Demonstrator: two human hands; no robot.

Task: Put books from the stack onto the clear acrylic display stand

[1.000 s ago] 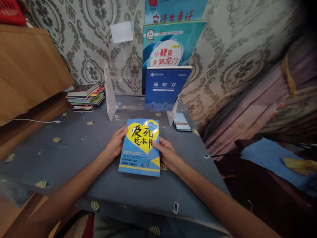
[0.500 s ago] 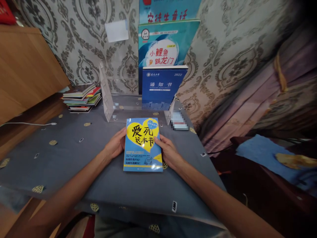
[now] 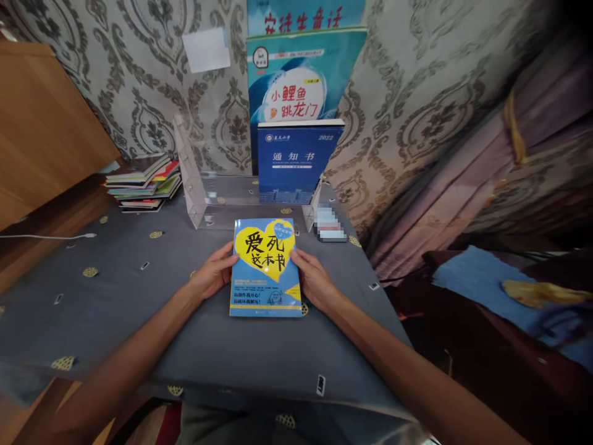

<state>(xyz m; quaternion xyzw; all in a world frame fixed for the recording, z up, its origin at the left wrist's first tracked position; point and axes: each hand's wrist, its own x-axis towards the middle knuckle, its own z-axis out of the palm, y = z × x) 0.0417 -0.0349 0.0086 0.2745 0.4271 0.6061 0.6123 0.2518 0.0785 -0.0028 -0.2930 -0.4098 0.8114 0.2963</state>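
Note:
A blue book (image 3: 265, 269) with a yellow heart on its cover is held between my two hands, its front facing me. My left hand (image 3: 216, 270) grips the left edge, with the thumb at the cover's side and the other fingers partly hidden behind. On the opposite edge, my right hand (image 3: 314, 278) closes the same way, thumb on the cover. Just beyond the book stands a clear acrylic book rack (image 3: 194, 204). A dark blue booklet (image 3: 299, 164) leans upright in its right part, with a teal book (image 3: 296, 74) and another teal book (image 3: 303, 18) behind it.
A stack of books (image 3: 143, 182) lies at the back left beside a wooden cabinet (image 3: 50, 130). A white cable (image 3: 50, 235) crosses the table (image 3: 185, 334) at left. Right of the rack is a small blurred-out item (image 3: 330, 224). A curtain (image 3: 445, 185) hangs at right.
My left thumb has come round to the cover's left edge, and the right thumb has slid slightly outward. The book stays in both hands; the whole view has shifted a little.

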